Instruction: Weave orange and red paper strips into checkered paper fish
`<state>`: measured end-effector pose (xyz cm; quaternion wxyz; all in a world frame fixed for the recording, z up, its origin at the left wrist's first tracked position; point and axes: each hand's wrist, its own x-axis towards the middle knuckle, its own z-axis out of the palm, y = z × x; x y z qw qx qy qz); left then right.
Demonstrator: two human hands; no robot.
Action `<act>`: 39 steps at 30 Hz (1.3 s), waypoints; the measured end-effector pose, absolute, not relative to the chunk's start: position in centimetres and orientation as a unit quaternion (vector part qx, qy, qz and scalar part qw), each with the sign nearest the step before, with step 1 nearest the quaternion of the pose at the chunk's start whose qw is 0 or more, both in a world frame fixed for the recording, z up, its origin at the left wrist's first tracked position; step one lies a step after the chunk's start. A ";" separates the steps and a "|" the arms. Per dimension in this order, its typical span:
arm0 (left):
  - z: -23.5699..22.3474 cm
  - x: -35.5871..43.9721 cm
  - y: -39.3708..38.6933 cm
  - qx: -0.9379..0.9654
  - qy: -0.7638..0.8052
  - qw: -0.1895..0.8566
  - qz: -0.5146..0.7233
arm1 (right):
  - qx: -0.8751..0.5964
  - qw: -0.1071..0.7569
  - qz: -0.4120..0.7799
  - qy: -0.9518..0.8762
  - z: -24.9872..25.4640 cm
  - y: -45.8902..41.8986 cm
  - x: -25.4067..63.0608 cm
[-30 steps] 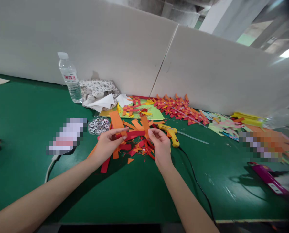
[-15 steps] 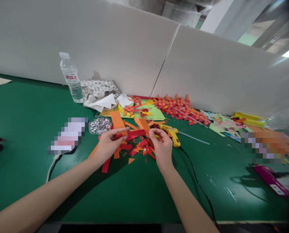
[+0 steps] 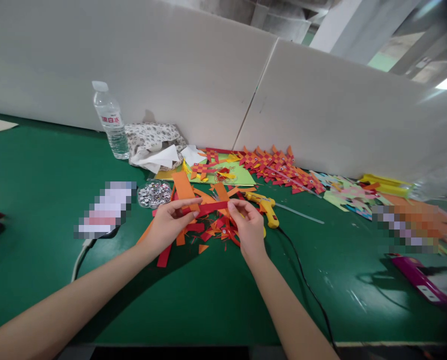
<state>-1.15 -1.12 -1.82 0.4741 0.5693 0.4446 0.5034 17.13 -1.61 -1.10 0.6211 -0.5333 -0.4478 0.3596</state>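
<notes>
Red strip (image 3: pixel 214 206) links our left hand (image 3: pixel 167 223) and right hand (image 3: pixel 249 227).
Hands apart, we pinch it above loose scraps (image 3: pixel 195 227), yellow glue gun (image 3: pixel 270 214) nearby.

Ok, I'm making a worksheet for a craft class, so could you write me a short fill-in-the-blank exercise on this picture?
1. The colour of the strip running between the left hand and the right hand is ____.
2. The glue gun has a body that is mainly ____ in colour.
3. In the picture, the bottle stands to the ____ of the spotted pack.
4. The table is coloured ____.

Missing words: red; yellow; left; green.
</notes>
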 end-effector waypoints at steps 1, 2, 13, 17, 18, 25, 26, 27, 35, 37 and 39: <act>-1.7 -1.1 -1.2 0.569 0.447 0.474 0.502 | -0.529 0.624 0.374 -0.437 -1.1 -1.6 17.1; -1.7 -1.1 -1.2 0.567 0.449 0.475 0.501 | -0.523 0.626 0.394 -0.424 -1.1 -1.5 17.1; -1.5 -0.9 -1.0 0.468 0.407 0.589 0.518 | -0.408 0.580 0.613 -0.349 -0.6 -2.3 16.0; -1.9 -1.0 -0.8 0.434 0.386 0.637 0.507 | -0.445 0.582 0.549 -0.403 -1.1 -2.3 15.7; -2.0 -1.0 -0.8 0.423 0.386 0.647 0.504 | -0.459 0.587 0.517 -0.422 -1.3 -2.2 15.7; -2.3 -1.1 -0.4 0.369 0.383 0.692 0.488 | -0.559 0.538 0.438 -0.454 -1.1 -1.8 16.5; -2.3 -1.1 -0.4 0.367 0.382 0.694 0.488 | -0.559 0.513 0.466 -0.454 -1.0 -1.8 16.6; -2.4 -1.1 -0.4 0.364 0.380 0.697 0.488 | -0.556 0.484 0.497 -0.457 -0.8 -1.8 16.7; -2.1 -1.0 -0.4 0.343 0.384 0.710 0.481 | -0.498 0.462 0.587 -0.440 -0.4 -2.3 16.3; -1.9 -1.0 -0.5 0.343 0.380 0.715 0.476 | -0.491 0.482 0.580 -0.436 -0.3 -2.3 16.3; -1.8 -0.9 -0.5 0.341 0.376 0.720 0.474 | -0.489 0.485 0.581 -0.434 -0.4 -2.2 16.3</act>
